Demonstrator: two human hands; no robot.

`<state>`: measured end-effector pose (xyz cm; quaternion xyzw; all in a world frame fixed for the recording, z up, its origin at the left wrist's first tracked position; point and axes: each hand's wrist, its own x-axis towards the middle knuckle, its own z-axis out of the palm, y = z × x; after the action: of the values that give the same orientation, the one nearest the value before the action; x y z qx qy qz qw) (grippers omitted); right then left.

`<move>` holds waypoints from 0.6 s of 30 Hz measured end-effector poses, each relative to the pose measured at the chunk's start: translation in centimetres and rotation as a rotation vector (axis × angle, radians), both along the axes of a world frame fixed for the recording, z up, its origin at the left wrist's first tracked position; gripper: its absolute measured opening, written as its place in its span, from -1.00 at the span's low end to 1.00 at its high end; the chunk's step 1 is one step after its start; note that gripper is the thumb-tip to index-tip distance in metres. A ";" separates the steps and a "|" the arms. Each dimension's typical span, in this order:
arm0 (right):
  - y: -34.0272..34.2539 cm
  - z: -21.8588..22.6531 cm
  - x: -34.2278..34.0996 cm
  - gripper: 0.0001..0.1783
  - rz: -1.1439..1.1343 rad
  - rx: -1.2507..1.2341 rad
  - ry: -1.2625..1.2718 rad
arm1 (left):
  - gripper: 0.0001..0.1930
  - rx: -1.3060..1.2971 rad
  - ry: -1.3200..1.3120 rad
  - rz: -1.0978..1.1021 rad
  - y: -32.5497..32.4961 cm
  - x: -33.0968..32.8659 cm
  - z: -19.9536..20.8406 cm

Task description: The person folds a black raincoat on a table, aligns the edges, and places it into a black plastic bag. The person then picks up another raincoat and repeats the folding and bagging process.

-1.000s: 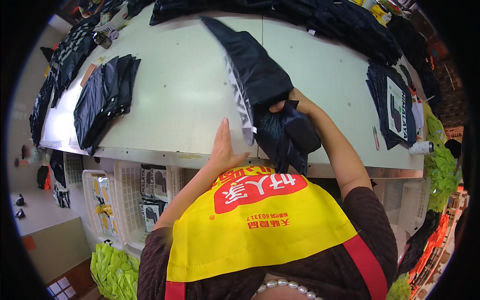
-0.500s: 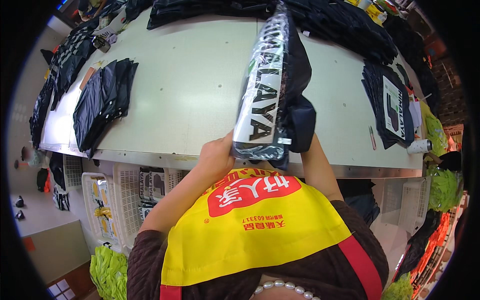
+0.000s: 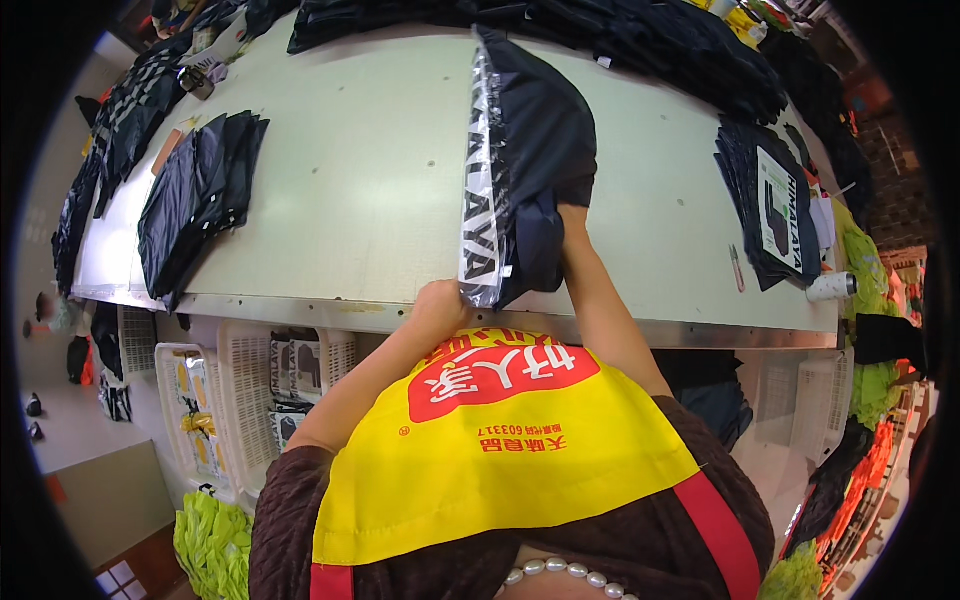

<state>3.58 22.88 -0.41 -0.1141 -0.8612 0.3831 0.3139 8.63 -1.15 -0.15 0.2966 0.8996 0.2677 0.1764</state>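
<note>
My left hand (image 3: 440, 308) grips the lower left corner of a clear printed bag (image 3: 481, 230), held upright near my centre, at the near edge of the surface (image 3: 350, 180). My right hand (image 3: 573, 222) is mostly hidden at the dark cloth (image 3: 545, 120) along the bag's right side; I can't tell its hold, nor how much cloth is inside.

I'd judge this piece as partway: it's in my hands, not laid flat. At 10 o'clock a dark folded pile (image 3: 200, 200) shows no printed panel; toward 2 o'clock another pile (image 3: 735, 190) has one on top, seemingly finished. More dark cloth (image 3: 650, 55) heaped at 12 to 1 looks unhandled. White baskets (image 3: 245, 410) at 8 o'clock hold printed packets.
</note>
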 end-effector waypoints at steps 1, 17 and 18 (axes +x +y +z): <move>0.4 -0.1 -0.7 -0.62 -0.032 0.023 -0.022 | -0.77 0.080 -0.157 0.051 0.6 -0.1 0.1; -1.0 6.3 5.2 -0.29 0.604 0.591 -0.273 | -0.85 0.571 -0.882 0.277 4.5 -4.1 -3.7; -1.1 6.2 5.2 -0.25 0.642 0.549 -0.346 | -0.85 0.579 -0.887 0.295 4.5 -4.1 -3.5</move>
<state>8.76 21.78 5.83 0.1836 -0.9624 0.1940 0.0497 4.53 3.30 -3.66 0.0627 0.6607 0.6255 0.4103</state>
